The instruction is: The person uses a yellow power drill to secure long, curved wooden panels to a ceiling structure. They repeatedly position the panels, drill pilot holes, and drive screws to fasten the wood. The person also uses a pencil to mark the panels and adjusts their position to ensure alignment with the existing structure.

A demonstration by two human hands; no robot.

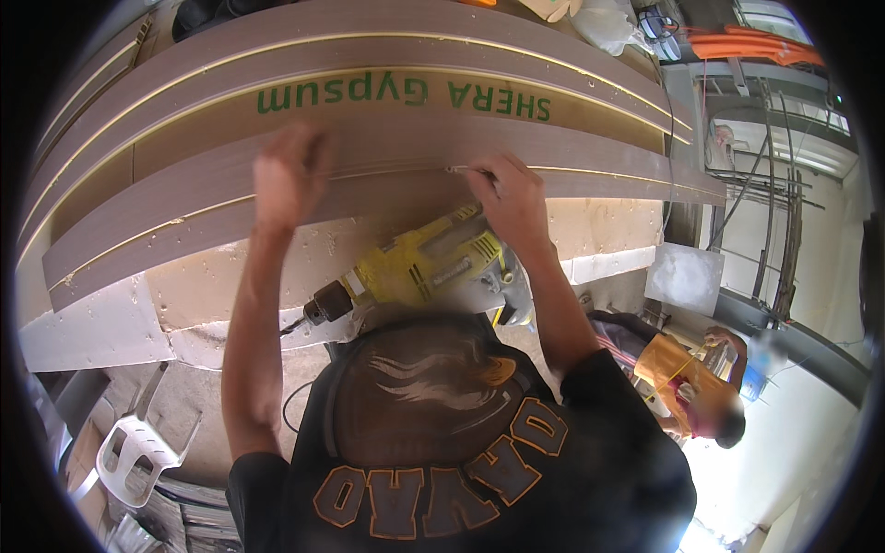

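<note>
My left hand (293, 175) is raised above the nearest brown board (387, 152). Its fingers look curled, but motion smears them, so I cannot make out whether they hold anything. Farther right, my right hand (512, 198) is closed in a pinch over the same board, with the small tip of a thin, pale object (454, 170) poking out from the fingertips. A pale line runs along the board between both hands. Below them lies a yellow power drill (429, 263), its black chuck and bit pointing left; neither hand touches it.
More long brown boards (369, 51) lie behind, over tan sheet material with green lettering. Pale, chipped board edges (221, 295) face me. A white plastic chair (138, 456) stands lower left. At right are a person in a yellow top (678, 369) and metal rods (788, 240).
</note>
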